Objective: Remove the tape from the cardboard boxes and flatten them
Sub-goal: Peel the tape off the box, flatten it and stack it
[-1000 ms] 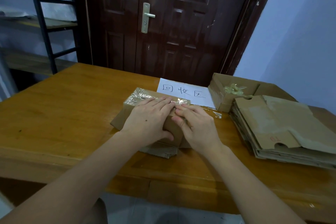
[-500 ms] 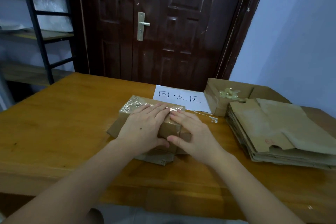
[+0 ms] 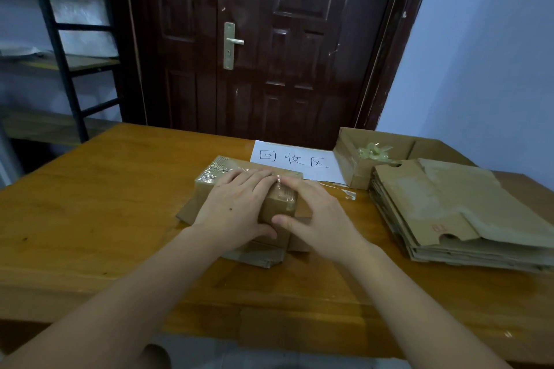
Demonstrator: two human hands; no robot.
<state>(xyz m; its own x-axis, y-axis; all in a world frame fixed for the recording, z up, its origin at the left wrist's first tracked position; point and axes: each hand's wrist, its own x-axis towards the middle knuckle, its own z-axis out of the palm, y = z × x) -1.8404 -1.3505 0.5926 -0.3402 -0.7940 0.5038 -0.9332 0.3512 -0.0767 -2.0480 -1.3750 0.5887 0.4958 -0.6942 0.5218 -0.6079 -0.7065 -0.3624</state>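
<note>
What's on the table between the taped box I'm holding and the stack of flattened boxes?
In the head view, a loose strip of clear tape lies on the table between the taped box and the flattened stack.

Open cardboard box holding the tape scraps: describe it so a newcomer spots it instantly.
On the wooden table, look to the far right corner, just right of the white paper sign. The open cardboard box sits behind the stack of flattened cardboard; it alone stands open, with crumpled yellowish tape inside.
</note>
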